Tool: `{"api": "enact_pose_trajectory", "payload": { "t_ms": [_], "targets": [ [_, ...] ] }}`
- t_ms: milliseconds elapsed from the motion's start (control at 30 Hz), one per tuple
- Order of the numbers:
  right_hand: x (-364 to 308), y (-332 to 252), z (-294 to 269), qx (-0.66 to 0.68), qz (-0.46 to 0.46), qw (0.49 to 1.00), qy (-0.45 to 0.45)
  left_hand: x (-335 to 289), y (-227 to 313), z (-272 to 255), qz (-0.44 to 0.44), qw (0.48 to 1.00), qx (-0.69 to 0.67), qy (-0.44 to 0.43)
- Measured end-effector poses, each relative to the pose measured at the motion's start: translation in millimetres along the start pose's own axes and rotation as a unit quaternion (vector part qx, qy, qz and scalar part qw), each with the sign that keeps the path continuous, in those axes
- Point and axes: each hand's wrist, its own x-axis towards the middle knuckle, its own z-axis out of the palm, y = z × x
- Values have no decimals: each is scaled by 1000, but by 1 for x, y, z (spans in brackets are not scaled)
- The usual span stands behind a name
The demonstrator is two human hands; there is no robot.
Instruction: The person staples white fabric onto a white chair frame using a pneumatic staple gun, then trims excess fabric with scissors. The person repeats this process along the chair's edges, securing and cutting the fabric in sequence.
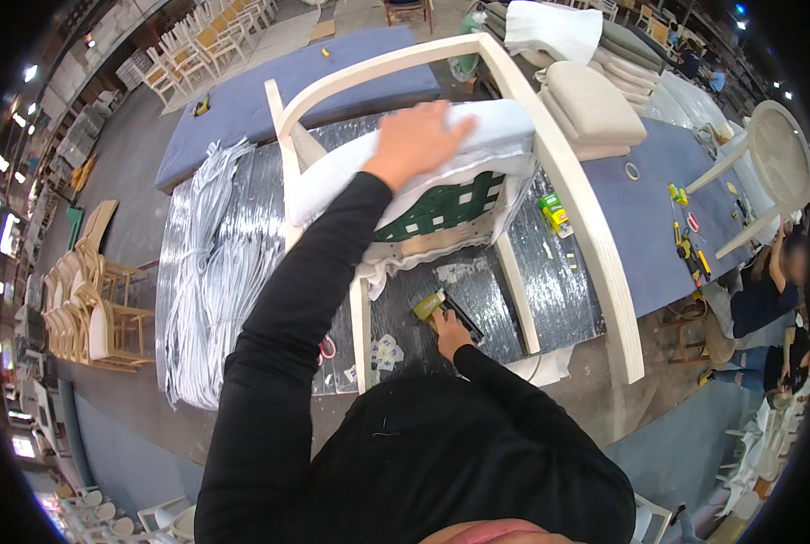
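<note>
An unfinished pale wooden armchair frame (595, 227) lies tipped over on the table in front of me. White fabric (495, 127) covers its seat, and green webbing (446, 204) shows on the seat's underside, with a ragged fabric edge around it. My left hand (414, 143) rests on the white fabric along the seat's upper edge, fingers spread and slightly blurred. Low between the chair legs, my right hand (450, 335) is closed around a staple gun (430, 306) with a yellow-green end and a black body, close to the tabletop.
A bundle of pale grey strips (210, 272) covers the left of the plastic-wrapped table (550, 308). A yellow-green box (554, 215) stands inside the frame. Folded beige cushions (591, 109), hand tools (690, 254) and another chair (776, 154) are at right. People work beyond.
</note>
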Motion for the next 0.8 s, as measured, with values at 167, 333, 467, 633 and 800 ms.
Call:
{"api": "enact_pose_trajectory", "payload": {
  "t_ms": [167,333,467,633,800],
  "targets": [
    [0,24,-29,103,87,990,29,-3,79,-19,307,893,-301,-134],
    [-30,52,-115,273,164,948,-6,-18,-10,-36,186,954,-232,32],
    [-75,80,-165,379,254,888,58,-52,-81,-18,77,993,-64,62],
    [-102,147,-188,123,320,917,203,-137,-11,-7,109,962,193,161],
    [-87,217,-172,62,378,879,283,-171,-29,-13,246,967,-35,-54]
  ]
}}
